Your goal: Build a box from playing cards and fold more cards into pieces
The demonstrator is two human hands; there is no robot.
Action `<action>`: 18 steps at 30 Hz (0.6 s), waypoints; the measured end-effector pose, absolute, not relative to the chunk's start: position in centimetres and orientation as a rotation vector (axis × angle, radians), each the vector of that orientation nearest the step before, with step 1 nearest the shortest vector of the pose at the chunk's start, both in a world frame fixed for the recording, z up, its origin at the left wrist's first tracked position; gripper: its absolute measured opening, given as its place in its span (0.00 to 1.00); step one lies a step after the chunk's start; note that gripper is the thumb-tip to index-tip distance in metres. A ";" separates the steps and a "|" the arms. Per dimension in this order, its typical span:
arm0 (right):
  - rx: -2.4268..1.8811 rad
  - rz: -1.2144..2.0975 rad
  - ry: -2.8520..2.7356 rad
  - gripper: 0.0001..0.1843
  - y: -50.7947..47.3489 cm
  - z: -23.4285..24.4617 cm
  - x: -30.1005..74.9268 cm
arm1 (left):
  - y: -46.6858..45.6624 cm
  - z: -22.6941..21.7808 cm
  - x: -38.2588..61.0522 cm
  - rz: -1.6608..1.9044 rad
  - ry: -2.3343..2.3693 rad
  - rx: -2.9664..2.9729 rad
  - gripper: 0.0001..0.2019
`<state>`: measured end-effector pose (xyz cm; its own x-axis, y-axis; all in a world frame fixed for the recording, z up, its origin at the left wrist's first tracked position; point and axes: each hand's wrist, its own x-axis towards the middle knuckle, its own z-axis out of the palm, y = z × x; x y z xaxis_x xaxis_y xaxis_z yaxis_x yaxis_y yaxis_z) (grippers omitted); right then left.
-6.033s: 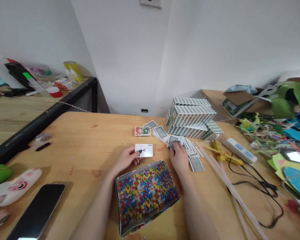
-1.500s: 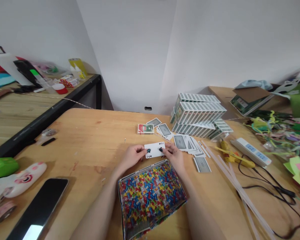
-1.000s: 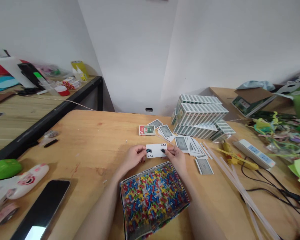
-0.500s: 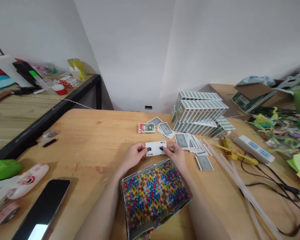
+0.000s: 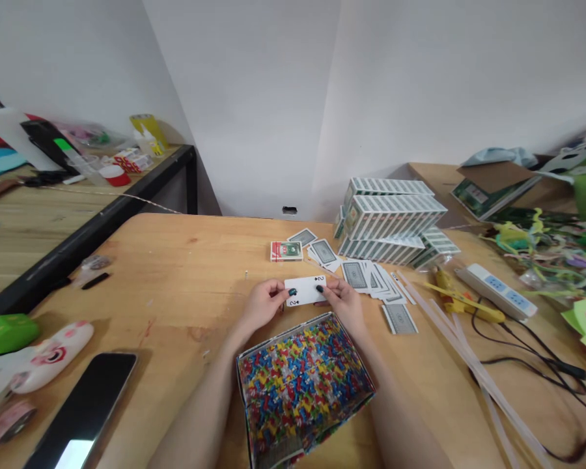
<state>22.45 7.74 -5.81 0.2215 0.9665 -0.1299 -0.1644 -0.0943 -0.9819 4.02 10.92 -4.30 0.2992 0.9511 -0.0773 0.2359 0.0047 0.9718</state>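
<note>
Together, a person's left hand (image 5: 264,305) and right hand (image 5: 344,303) grasped a playing card (image 5: 305,291), a two, at mid-frame, each thumb pressed on its face, the other fingers partly hidden. The wooden table (image 5: 200,260) ended behind them at a straight back edge short of the wall, its rounded corner at upper left; room for moving lay in the broad stretch of wood left of the hands. Just below, between the forearms, a shallow box (image 5: 284,336) with a multicolored interior blocked the way toward the lower edge of the frame. Face-down cards (image 5: 355,275) fanned out right of center, beneath stacked striped cartons (image 5: 395,218), while a red-and-green card pack (image 5: 286,251) lay above the hands. Farther right, translucent sticks (image 5: 469,361), a yellow tool (image 5: 461,303) and a power strip (image 5: 498,291) crowded the surface; a phone (image 5: 81,410) occupied the lower left.
</note>
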 end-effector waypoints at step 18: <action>-1.287 1.117 -0.868 0.20 7.8 -5.7 22.5 | 10.9 -3.7 4.0 0.825 1.166 1.436 0.10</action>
